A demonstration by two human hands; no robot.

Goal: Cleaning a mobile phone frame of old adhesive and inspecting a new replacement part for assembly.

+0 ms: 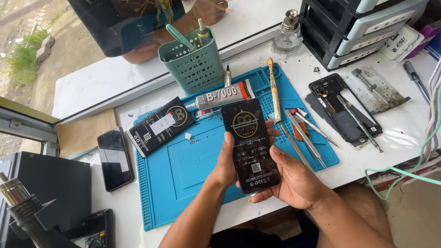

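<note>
Both my hands hold a black rectangular packet (pixel 250 142) with a gold round emblem, upright above the blue work mat (pixel 183 174). My left hand (pixel 225 167) grips its left edge with the thumb on the front. My right hand (pixel 294 179) cups its lower right side, the thumb resting on the right edge. A second, similar black packet (pixel 161 125) lies flat on the mat's upper left. A tube of glue (pixel 223 96) lies just beyond the held packet.
A dark phone (pixel 115 158) lies left of the mat. Tweezers and pry tools (pixel 303 138) sit on the mat's right; an opened phone body (pixel 344 110) lies beyond. A green tool basket (pixel 193 62), glass bottle (pixel 288 32), drawer unit (pixel 363 27) and heat gun (pixel 23 206) surround.
</note>
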